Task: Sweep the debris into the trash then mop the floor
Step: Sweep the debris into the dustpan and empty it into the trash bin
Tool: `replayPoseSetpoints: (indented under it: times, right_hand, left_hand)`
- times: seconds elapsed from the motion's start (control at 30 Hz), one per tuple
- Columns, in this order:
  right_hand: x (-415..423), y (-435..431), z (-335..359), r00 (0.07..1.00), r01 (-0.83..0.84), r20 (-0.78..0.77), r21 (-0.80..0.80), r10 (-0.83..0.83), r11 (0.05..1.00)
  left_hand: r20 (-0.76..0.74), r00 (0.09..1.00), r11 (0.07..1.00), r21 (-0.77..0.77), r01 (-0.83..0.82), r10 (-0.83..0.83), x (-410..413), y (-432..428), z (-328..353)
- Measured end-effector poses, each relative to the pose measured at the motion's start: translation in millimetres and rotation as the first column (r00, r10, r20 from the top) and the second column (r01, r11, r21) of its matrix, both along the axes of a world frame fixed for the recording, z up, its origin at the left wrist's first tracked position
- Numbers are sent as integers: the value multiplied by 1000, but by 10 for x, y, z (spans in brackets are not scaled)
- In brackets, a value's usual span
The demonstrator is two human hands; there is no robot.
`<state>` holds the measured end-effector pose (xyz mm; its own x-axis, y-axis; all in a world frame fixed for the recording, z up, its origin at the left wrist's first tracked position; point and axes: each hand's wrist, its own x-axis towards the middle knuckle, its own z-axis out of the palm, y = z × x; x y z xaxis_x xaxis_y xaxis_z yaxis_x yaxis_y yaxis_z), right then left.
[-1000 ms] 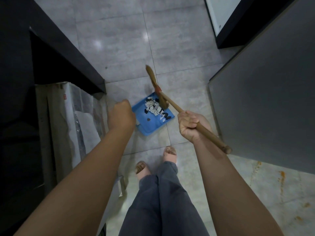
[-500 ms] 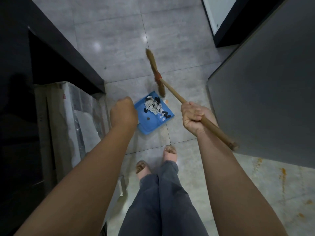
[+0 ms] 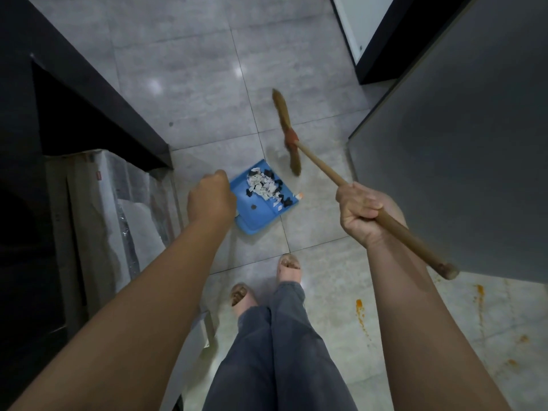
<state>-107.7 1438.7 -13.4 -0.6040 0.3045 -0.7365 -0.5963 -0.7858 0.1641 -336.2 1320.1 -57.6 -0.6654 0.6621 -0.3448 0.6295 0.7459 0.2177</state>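
Gripping the broom (image 3: pixel 326 170) in the right hand (image 3: pixel 360 212), bristles just right of the dustpan (image 3: pixel 258 215) on the floor (image 3: pixel 192 84). Curling the left hand (image 3: pixel 211 200) tight at the dustpan's left edge; cannot tell what it grips. Piled inside the dustpan: debris (image 3: pixel 265 186).

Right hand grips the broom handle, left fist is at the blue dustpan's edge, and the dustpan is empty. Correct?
No. The head view shows white and black debris piled in the blue dustpan; it isn't empty. The right hand does grip the broom handle, and the left hand is at the dustpan's edge.
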Motion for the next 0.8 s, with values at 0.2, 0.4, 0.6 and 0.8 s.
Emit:
replayPoseSetpoints:
  times: [0.2, 0.4, 0.6, 0.8]
  right_hand:
    - [60, 17, -63, 993, -7, 115, 71, -1, 997]
    - [-28, -114, -321, 985, 86, 154, -45, -78, 995]
    - [-37, -269, -219, 996, 77, 41, -60, -74, 995]
    - [40, -196, 162, 997, -28, 72, 76, 22, 997]
  left_hand:
    - [-9, 995, 995, 8, 96, -96, 73, 144, -6]
    - [-27, 985, 985, -1, 172, -172, 17, 191, -50]
    - [-9, 979, 979, 28, 203, -203, -11, 148, -74]
    - [-11, 981, 980, 41, 196, -196, 78, 62, -40]
